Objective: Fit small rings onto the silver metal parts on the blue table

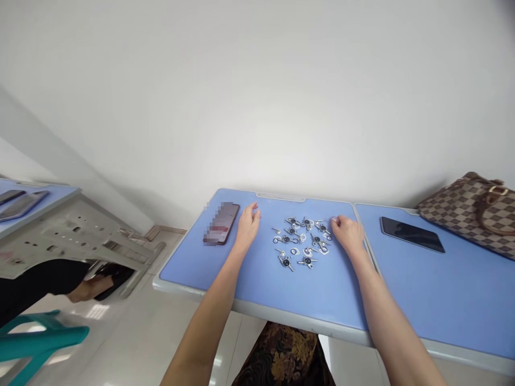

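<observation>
Silver metal parts [317, 239] with round black centres lie loose on the blue surface [257, 279], between your left hand [248, 226] and your right hand [348, 232]. Your left is apart from the cluster, its grip loosely spread between thumb and fingers, with a dark phone [226, 224] just beside it on the outer side. Your right sits closer, just beside the cluster's far right edge, fingers curled inward; whether that grip pinches anything, you cannot tell from this angle. Farther right, a second phone [412, 234] lies flat near a checkered bag [462, 212] by the wall [257, 96].
</observation>
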`<state>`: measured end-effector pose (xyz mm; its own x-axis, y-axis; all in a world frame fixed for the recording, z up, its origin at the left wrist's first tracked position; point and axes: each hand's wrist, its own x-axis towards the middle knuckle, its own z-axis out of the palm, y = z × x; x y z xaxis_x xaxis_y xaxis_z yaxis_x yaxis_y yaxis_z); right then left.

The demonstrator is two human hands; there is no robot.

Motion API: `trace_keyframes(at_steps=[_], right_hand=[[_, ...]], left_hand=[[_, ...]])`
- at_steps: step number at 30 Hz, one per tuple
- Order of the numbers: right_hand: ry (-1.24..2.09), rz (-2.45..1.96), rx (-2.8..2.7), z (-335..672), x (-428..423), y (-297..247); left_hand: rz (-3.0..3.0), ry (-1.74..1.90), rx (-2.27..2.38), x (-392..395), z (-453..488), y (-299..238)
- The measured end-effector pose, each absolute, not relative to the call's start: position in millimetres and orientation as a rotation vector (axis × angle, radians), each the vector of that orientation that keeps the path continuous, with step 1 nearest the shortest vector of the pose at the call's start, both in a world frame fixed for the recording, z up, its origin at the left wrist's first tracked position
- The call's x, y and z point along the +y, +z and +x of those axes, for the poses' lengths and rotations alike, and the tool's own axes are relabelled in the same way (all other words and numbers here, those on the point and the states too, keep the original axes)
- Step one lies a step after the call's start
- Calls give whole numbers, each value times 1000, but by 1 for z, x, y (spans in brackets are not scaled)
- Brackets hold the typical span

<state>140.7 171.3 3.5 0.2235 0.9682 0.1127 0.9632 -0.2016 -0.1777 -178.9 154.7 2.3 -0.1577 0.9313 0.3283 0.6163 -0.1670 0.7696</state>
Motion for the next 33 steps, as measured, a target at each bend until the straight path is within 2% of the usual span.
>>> trace_keyframes(at_steps=[33], right_hand=[[22,-2159,-1725,136,136,-2]], left_hand=[[1970,1160,1696,158,-176,-9]])
